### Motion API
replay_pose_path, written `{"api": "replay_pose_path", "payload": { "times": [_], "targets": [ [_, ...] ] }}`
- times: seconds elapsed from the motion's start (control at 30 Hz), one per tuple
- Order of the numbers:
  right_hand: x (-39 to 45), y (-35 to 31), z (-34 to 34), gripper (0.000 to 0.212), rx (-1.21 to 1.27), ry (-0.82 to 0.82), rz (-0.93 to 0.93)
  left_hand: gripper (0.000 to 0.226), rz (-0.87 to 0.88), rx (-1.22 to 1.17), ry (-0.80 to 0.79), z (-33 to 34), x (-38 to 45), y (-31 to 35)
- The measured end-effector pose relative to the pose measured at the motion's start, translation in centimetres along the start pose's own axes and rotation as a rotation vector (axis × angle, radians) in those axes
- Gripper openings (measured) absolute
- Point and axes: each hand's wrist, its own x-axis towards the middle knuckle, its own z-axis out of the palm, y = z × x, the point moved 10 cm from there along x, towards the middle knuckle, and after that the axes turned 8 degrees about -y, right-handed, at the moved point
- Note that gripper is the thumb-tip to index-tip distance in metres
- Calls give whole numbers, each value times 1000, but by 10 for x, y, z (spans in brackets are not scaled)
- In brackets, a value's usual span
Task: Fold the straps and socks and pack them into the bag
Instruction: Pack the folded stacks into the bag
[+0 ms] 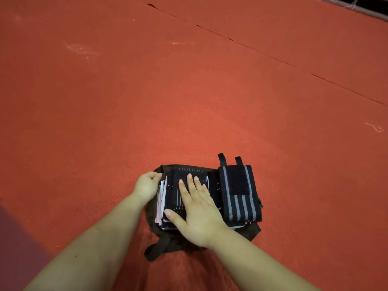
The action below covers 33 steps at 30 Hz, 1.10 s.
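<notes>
Right now the step looks like seating the folded pile inside the dark brown bag (pixel 156 252), which lies on the red floor (pixel 189 91) at about six o'clock in the view, its webbing handle trailing toward the camera. Nearest, the right hand (pixel 197 208) lies flat on the stack of folded dark socks and straps (pixel 172 198), fingers straight and spread, thumb out at nine o'clock, gripping nothing, only pressing down. To do this well, keep that palm level so the layers, some pink and white at their edges, do not fan out sideways. At ten o'clock from the stack the left hand (pixel 147 184) curls its fingers over the bag's rim, apparently holding the mouth wide; pulling outward and slightly down should give the pile room to sink. At three o'clock, just beside the stack, sits the folded striped wrist wrap (pixel 239 194), its two loops pointing to twelve o'clock. Judging by how high everything rides, press evenly before tucking the sides
</notes>
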Motion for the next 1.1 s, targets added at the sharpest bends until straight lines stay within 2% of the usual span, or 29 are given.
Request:
{"api": "replay_pose_path", "payload": {
  "times": [0.13, 0.27, 0.37, 0.57, 0.7, 0.87, 1.1],
  "targets": [
    [-2, -3, 4, 107, -41, -26, 1, 23, -104, -284, 11, -1, 1, -11],
    [2, -3, 8, 111, -111, -57, 22, 23, -104, -455, 46, -4, -6, -5],
    [4, -4, 10, 106, -130, -71, 31, 25, -18, -426, 67, -9, -21, 11],
    [5, -1, 13, 115, -141, -106, 44, 27, 157, -309, 141, -20, -70, 33],
    [7, 2, 12, 120, -141, -120, 58, 25, 250, -331, 169, -19, -103, 52],
    [9, 2, 11, 124, -162, -128, 65, 25, 197, -412, 178, -22, -103, 47],
    [3, -6, -2, 111, -100, -90, -23, 25, 150, -230, 111, -16, -91, 53]
  ]
}}
